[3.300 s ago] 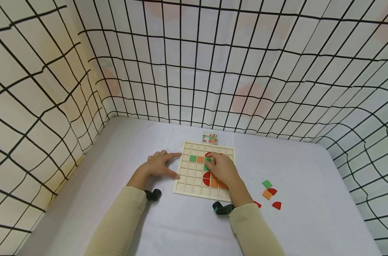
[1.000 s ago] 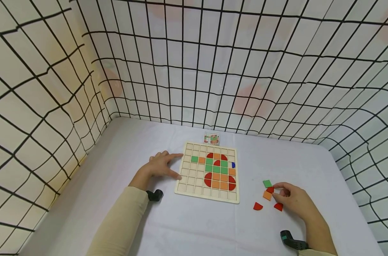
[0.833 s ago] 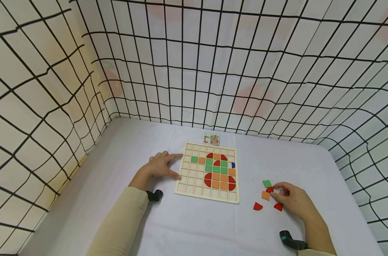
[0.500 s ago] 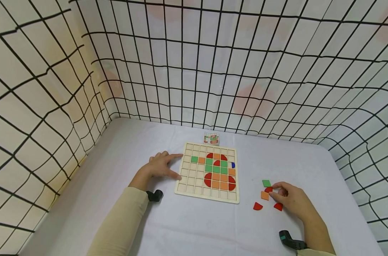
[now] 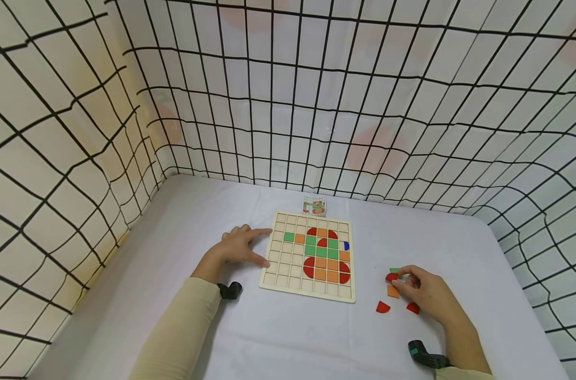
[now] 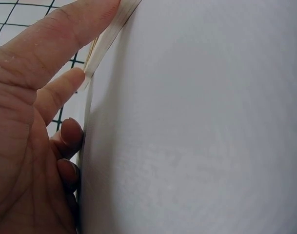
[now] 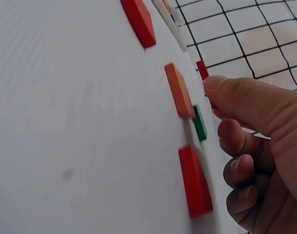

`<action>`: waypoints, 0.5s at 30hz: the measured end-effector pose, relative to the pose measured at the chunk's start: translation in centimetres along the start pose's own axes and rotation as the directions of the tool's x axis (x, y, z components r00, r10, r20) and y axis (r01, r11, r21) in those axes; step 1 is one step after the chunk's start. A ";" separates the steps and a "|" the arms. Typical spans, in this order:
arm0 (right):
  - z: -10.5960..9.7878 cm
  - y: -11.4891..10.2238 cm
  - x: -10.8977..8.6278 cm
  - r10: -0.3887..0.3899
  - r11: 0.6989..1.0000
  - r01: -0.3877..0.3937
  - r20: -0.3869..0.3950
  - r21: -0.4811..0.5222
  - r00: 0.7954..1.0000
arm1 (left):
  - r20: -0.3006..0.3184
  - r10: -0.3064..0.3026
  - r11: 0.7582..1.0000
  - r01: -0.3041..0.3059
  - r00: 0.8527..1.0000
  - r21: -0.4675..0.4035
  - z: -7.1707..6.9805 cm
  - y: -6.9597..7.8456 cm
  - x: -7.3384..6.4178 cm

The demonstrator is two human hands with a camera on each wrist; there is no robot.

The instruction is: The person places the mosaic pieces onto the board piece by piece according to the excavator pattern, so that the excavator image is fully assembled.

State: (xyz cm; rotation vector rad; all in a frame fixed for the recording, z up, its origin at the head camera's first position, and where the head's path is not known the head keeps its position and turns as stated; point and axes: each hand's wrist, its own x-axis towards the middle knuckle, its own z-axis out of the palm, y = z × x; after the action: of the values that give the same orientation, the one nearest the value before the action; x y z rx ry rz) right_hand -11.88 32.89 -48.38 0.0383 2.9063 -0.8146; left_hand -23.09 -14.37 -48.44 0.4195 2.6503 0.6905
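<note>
My right hand (image 5: 428,294) pinches a red quarter-circle tile (image 5: 391,276) between thumb and forefinger. In the right wrist view the same red tile (image 7: 202,69) is up off the table, its other fingers curled below. Near that hand lie a green square tile (image 5: 394,269), an orange square tile (image 5: 393,291) and two more red quarter-circle tiles (image 5: 383,306). My left hand (image 5: 236,245) spreads its straight thumb and forefinger against the left edge of a wooden grid board (image 5: 288,274). Green, orange and red tiles fill several of the board's cells, with one blue piece (image 5: 346,246) at the right.
A small pattern card (image 5: 314,206) with a coloured grid stands behind the board. A white cloth (image 5: 278,338) covers the table. Black grid netting over white fabric (image 5: 288,105) rises at the back and both sides. Each wrist wears a black camera (image 5: 229,290).
My right hand has gone from the board to the loose tiles, drawn a red quarter-circle tile leftward and lifted it. More board tiles show now. The left hand stays at the board's edge.
</note>
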 end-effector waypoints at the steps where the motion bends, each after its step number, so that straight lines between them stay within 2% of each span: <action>1: 0.0 -0.3 0.2 0.002 1.000 -0.002 0.003 0.002 1.000 | 0.000 0.001 1.000 -0.001 1.000 -0.001 0.0 0.0 0.0; 7: 0.6 -2.7 1.2 -0.001 1.000 0.001 0.028 0.008 1.000 | 0.000 -0.004 1.000 0.004 1.000 -0.001 0.0 -0.1 0.0; 15: 1.3 -5.6 2.8 -0.093 0.996 0.093 0.028 0.012 0.995 | 0.008 -0.007 1.000 0.006 1.000 0.017 -0.1 0.1 0.0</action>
State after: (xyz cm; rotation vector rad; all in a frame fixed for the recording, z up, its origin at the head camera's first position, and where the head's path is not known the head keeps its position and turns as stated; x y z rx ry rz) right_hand -14.78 27.42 -46.99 -0.1075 2.8963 -0.8374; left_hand -23.15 -14.35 -48.29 0.4174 2.6505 0.6632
